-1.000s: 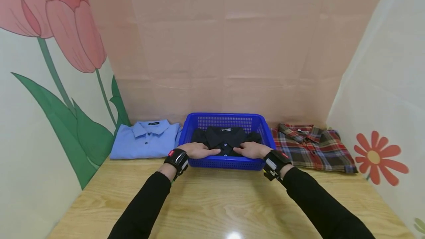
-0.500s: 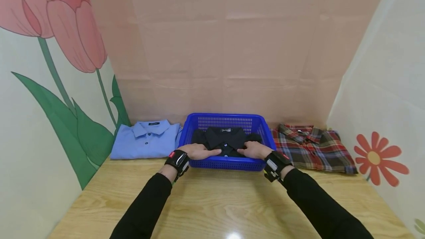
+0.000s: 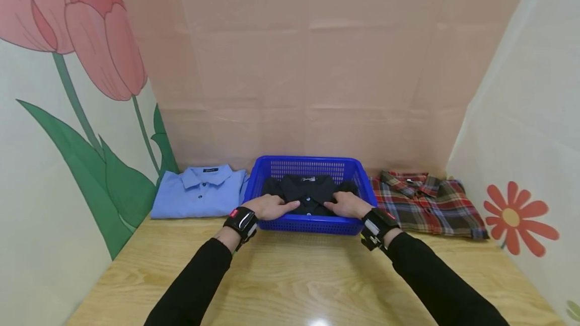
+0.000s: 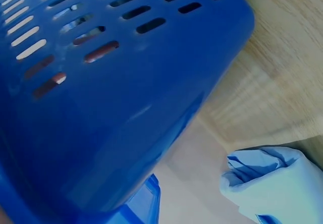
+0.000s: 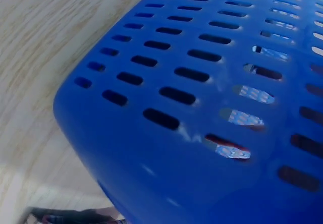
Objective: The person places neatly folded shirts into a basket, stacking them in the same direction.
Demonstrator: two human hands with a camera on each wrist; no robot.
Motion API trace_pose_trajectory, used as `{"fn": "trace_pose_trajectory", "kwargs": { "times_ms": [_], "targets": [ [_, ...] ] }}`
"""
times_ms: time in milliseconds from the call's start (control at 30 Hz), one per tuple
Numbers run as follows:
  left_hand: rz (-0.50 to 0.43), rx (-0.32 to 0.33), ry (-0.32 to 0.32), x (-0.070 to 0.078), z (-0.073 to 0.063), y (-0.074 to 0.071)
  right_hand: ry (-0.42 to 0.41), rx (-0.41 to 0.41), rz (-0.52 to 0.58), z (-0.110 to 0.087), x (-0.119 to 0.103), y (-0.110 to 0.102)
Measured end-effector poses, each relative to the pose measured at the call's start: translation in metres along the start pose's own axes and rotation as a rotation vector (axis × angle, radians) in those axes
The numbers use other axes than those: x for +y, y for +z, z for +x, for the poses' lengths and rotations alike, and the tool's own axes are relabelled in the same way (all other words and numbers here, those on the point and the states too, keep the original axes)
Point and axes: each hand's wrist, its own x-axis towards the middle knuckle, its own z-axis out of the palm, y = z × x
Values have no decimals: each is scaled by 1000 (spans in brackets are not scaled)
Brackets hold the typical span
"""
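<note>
In the head view a blue plastic basket [image 3: 312, 224] stands at the back of the table, with a folded black shirt [image 3: 305, 185] inside, collar and label up. My left hand [image 3: 272, 206] reaches over the basket's front left corner, its straight thumb over the shirt's front. Across from it, my right hand [image 3: 350, 205] rests on the shirt's right part, thumb pointing inward. The basket walls hide most of the fingertips. Only the slotted basket wall [image 4: 146, 82] and part of a blue shirt [image 4: 282, 183] fill the left wrist view; the right wrist view shows the wall [image 5: 176, 128] too.
A folded light blue shirt [image 3: 199, 195] lies left of the basket. To its right is a folded red plaid shirt [image 3: 430, 205]. The wooden table [image 3: 312, 275] extends in front, and a pinkish backdrop [image 3: 308, 89] rises close behind the basket.
My right thumb has shifted slightly to the right over the black shirt. The left hand has risen a little, its thumb now angled more upward. The basket stays in place.
</note>
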Motion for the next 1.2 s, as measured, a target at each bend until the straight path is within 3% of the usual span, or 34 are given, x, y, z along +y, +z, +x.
{"fn": "trace_pose_trajectory", "kwargs": {
  "times_ms": [267, 533, 733, 1000, 1200],
  "targets": [
    [-70, 155, 159, -5, 3, -5, -105, 114, 37, -5, -18, -7],
    [-78, 344, 242, -16, 0, -7, -247, 268, 107, -4, -50, 2],
    [-168, 444, 258, -26, -12, -6, -335, 349, 184, -9, -75, 11],
    [-188, 580, 278, -42, -24, -2, -494, 501, 196, -16, -104, 27],
    [-226, 594, 235, -62, -34, -2, -627, 577, 163, -21, -120, 39]
  ]
}}
